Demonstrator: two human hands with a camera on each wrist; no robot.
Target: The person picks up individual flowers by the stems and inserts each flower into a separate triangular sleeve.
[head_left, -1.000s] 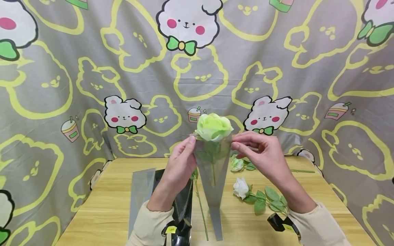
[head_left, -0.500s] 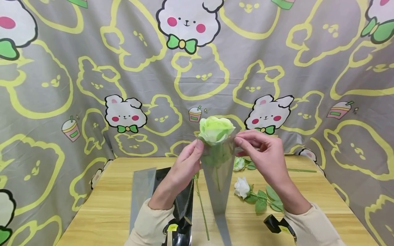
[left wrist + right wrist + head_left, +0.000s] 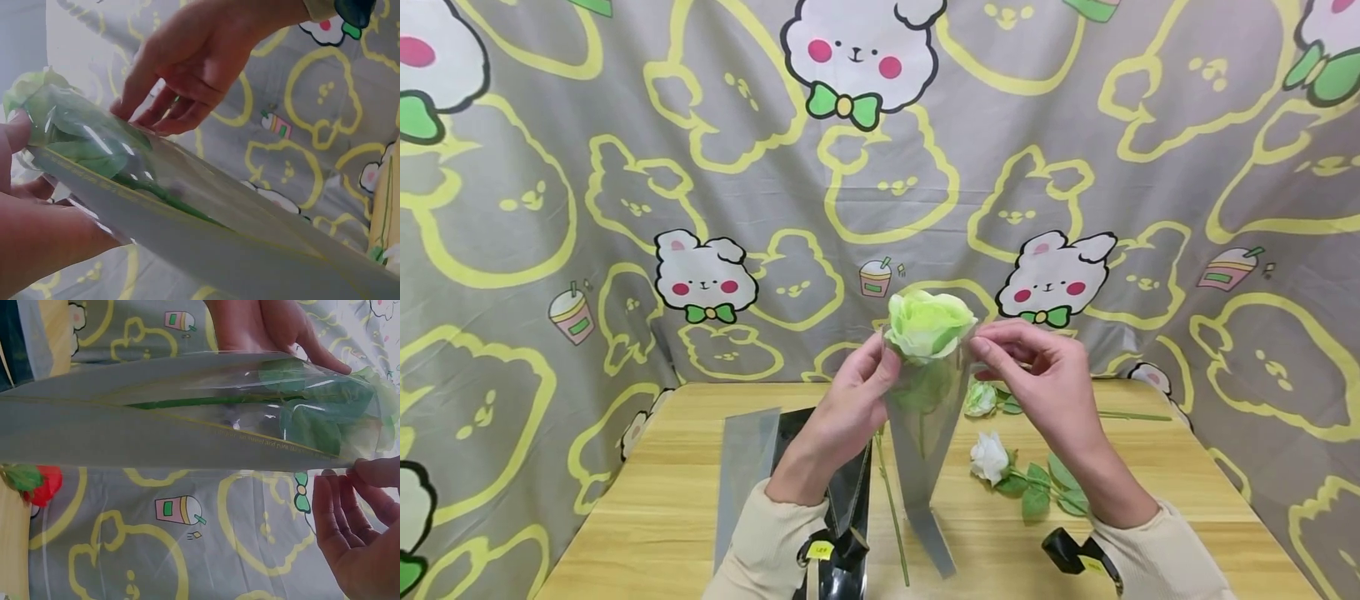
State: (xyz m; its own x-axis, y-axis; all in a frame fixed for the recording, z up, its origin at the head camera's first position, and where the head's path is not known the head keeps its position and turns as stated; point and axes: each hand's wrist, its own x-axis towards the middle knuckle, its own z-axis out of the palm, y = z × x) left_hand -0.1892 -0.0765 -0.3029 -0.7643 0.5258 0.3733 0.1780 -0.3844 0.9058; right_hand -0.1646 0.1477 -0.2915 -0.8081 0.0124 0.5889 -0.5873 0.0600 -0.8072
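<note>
A pale green artificial rose (image 3: 928, 321) stands in a long tapering flower sleeve (image 3: 917, 471), its bloom at the mouth. Seen from the right wrist, the sleeve (image 3: 94, 434) has a grey side with gold trim and a clear side showing leaves and stem (image 3: 206, 401). My left hand (image 3: 850, 404) pinches the sleeve's left upper edge, thumb beside the bloom. On the opposite upper edge, my right hand (image 3: 1045, 367) pinches with thumb and fingertips. The sleeve's narrow end hangs downward over the table.
A white rose (image 3: 988, 458) lies at right, with another pale green rose (image 3: 980, 400) behind it. Left of the sleeve are a loose green stem (image 3: 891, 517), a black sleeve (image 3: 853, 487) and a grey sleeve (image 3: 748, 467). A patterned curtain (image 3: 775, 192) surrounds the wooden table (image 3: 647, 492).
The rose and sleeve have shifted slightly right and down, and the sleeve's lower tip has swung right. My left hand has moved a little right; both hands still hold the sleeve's edges.
</note>
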